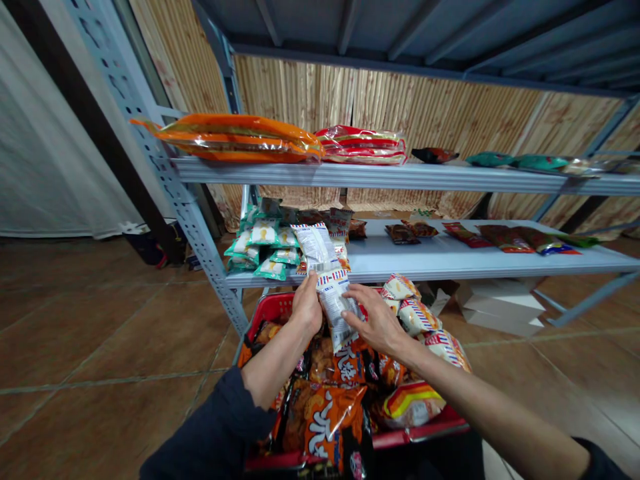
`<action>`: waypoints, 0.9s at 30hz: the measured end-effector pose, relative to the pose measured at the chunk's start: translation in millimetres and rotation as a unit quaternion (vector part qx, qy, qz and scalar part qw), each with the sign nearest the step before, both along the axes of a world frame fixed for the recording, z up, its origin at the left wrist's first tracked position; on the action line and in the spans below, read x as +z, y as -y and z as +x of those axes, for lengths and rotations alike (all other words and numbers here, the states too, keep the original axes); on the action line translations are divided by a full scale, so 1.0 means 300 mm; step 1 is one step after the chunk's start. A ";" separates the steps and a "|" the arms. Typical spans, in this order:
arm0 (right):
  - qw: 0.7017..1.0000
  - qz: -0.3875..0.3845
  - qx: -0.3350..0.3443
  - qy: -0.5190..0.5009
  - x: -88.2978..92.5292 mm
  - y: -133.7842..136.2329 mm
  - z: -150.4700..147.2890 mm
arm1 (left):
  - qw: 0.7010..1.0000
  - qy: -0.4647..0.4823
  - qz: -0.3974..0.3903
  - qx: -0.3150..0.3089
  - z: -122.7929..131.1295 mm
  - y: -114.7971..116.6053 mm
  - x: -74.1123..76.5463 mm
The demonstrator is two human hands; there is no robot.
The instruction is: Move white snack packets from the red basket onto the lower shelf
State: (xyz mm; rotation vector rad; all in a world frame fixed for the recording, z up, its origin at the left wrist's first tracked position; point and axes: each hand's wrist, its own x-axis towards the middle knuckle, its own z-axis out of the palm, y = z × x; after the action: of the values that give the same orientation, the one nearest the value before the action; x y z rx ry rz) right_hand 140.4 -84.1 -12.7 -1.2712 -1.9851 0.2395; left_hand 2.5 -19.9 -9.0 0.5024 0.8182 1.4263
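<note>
Two white snack bags with red and blue striped ends hang together end to end: the upper bag (pixel 317 248) in front of the middle shelf, the lower bag (pixel 336 308) above a red basket (pixel 400 437). My left hand (pixel 306 308) grips them near where they meet, thumb on the front. On the right edge of the lower bag are the fingers of my right hand (pixel 376 320), partly spread. Beneath, the basket holds orange-and-black snack bags (pixel 327 423), a red-and-yellow bag (pixel 413 403) and several striped white bags (pixel 420 317).
Green-and-white packets (pixel 265 233) are stacked at the left of the middle shelf (pixel 370 257), with dark and red packets (pixel 505 237) farther right. The upper shelf (pixel 280 175) bears a large orange bag (pixel 240 137) and a red-striped bag (pixel 363 145). White boxes (pixel 495 307) stand below.
</note>
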 end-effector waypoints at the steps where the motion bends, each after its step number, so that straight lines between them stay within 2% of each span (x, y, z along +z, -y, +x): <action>1: 1.000 0.004 0.000 0.003 -0.006 0.006 -0.002 | 1.000 -0.002 -0.003 0.004 0.007 0.002 -0.002; 12: 0.998 -0.034 -0.045 0.041 -0.070 0.081 -0.020 | 0.998 0.010 -0.018 0.055 0.047 0.015 0.020; 16: 0.998 -0.042 -0.041 0.034 -0.086 0.087 -0.019 | 0.999 0.012 -0.027 0.035 0.048 0.019 0.023; 27: 0.994 -0.080 -0.043 0.059 -0.066 0.091 -0.041 | 0.999 0.004 -0.040 0.030 0.010 0.034 0.051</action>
State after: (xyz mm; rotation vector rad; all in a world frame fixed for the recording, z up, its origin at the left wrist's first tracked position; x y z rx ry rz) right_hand 127.9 -111.4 -32.4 -1.5007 -2.0376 0.2925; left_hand 5.6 -30.1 6.2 0.4131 0.8859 1.4434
